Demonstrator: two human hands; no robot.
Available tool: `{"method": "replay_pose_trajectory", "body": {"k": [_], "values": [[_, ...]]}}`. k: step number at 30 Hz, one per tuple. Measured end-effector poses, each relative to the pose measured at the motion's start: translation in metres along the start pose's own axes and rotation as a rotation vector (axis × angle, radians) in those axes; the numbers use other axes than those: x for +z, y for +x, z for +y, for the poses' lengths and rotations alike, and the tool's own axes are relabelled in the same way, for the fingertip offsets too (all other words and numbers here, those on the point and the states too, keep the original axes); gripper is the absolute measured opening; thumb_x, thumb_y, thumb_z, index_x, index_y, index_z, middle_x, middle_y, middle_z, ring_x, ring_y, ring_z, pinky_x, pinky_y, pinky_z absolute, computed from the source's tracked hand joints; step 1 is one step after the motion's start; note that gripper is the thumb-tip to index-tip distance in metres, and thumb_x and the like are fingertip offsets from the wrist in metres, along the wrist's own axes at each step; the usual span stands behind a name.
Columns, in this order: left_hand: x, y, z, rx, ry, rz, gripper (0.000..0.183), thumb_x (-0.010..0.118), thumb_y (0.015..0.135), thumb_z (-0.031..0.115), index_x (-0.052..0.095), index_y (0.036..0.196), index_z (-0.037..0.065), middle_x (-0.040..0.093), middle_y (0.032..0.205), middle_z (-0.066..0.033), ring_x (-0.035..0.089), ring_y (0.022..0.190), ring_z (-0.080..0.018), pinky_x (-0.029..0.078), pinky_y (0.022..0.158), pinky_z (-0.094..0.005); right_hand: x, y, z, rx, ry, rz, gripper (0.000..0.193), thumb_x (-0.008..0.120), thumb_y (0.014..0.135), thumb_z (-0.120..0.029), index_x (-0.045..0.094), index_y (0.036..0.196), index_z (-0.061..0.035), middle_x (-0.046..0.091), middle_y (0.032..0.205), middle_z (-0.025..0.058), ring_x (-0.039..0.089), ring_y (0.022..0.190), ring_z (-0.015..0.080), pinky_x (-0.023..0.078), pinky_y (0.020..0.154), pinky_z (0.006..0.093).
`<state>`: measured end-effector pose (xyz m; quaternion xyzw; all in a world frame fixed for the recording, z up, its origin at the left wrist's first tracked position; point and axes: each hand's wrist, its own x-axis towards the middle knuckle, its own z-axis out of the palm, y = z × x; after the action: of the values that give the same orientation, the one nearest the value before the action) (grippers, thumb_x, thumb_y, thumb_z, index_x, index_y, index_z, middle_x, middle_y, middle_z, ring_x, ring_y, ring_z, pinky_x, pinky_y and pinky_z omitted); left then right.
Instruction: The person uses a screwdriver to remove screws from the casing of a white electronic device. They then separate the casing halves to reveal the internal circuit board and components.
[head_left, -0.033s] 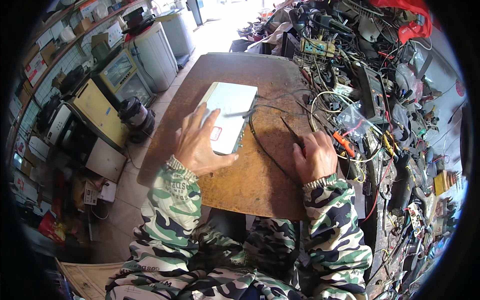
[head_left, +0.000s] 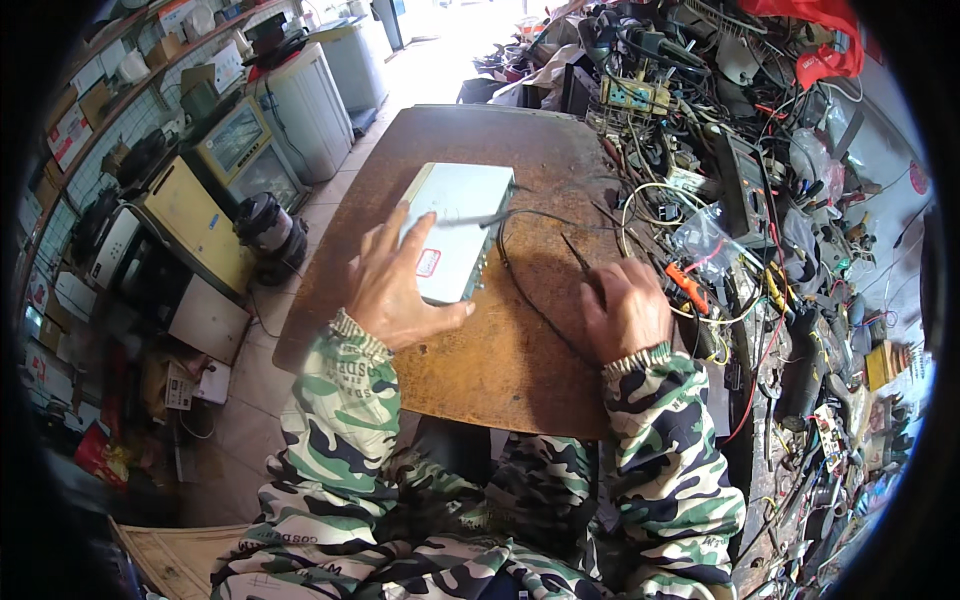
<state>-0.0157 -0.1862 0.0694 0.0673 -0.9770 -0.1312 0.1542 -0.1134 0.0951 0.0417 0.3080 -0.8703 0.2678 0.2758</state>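
Note:
A flat, pale metal box (head_left: 465,205), looking like a set-top box, lies on the brown table. A small red-edged label is on its top, and small connectors line its right side. At the box's near left corner my left hand (head_left: 392,285) grips it, with spread fingers along the left edge and top and the thumb by the near edge. A black cable (head_left: 540,315) bends round on the table right of the box; a dark, blurred strand crosses its top. My right hand (head_left: 628,312), curled closed at the table's right side, holds a slim, dark pointed tool (head_left: 575,252); its handle is hidden.
The worn brown table (head_left: 480,370) has a heap of cables and tools along its right side, including an orange-handled tool (head_left: 687,287) and a meter-like dark unit (head_left: 748,190). Left on the floor stand cabinets, a pale appliance (head_left: 305,110) and a dark canister (head_left: 268,228).
My left hand and the near end of the box have shifted slightly left and away from me. My right hand has moved a little left, hiding the red bit beside the pointed tool.

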Motion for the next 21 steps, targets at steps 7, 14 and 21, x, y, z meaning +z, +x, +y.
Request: {"method": "replay_pose_trajectory", "body": {"k": [7,14,21], "values": [[0.004,0.015,-0.028,0.068,-0.505,0.175,0.103,0.078,0.077,0.049,0.039,0.153,-0.008,0.050,0.147,-0.0316,0.051,0.137,-0.0407,0.043,0.114,-0.0489,0.049,0.054,-0.008,0.034,0.123,-0.390,0.014,0.071,0.086,-0.017,0.076,0.094,-0.0060,0.072,0.097,0.0198,0.071,0.087,0.0436,0.058,0.080,0.0512],[-0.010,0.007,-0.041,-0.051,-0.655,0.180,0.110,0.074,0.079,0.065,0.039,0.154,-0.008,0.053,0.139,-0.0319,0.054,0.131,-0.0388,0.047,0.109,-0.0499,0.063,0.070,-0.034,-0.083,0.262,-0.461,0.020,0.068,0.086,-0.010,0.079,0.102,-0.0074,0.073,0.101,0.0223,0.071,0.102,0.0415,0.057,0.089,0.0476],[-0.005,0.006,-0.057,-0.182,-1.017,0.228,0.115,0.073,0.081,0.072,0.039,0.153,-0.011,0.055,0.139,-0.0328,0.059,0.128,-0.0363,0.049,0.106,-0.0460,0.073,0.081,-0.015,-0.084,0.155,-0.577,0.035,0.075,0.080,-0.005,0.078,0.114,-0.0035,0.075,0.098,0.0176,0.074,0.092,0.0358,0.059,0.082,0.0420]]}}
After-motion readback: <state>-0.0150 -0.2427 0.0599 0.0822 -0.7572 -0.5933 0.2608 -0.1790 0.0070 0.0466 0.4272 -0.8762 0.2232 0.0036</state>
